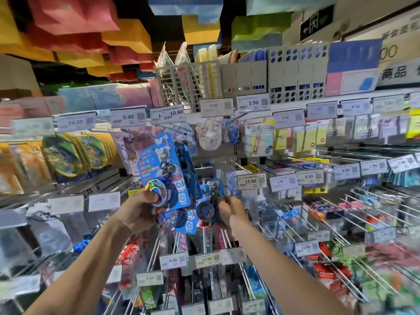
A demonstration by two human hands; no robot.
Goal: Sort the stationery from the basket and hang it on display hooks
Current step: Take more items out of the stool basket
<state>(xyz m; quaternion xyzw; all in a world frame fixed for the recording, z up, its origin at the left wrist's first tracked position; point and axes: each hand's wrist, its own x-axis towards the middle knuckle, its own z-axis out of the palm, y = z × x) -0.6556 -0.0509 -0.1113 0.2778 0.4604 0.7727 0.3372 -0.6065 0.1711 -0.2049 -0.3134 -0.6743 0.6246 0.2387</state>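
While the left hand (136, 212) grips blue cards (163, 169), the right hand (231, 212) pinches one card (210, 202); hanging it likely needs a hook (236, 166) above.

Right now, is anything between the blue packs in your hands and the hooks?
Nothing visible does. The left hand grips the blue packs, the right hand holds one more; only the 15.90 price tag fronts the nearest hook.

Bright even shop light, blurred edges, wide-angle bending, sharper centre
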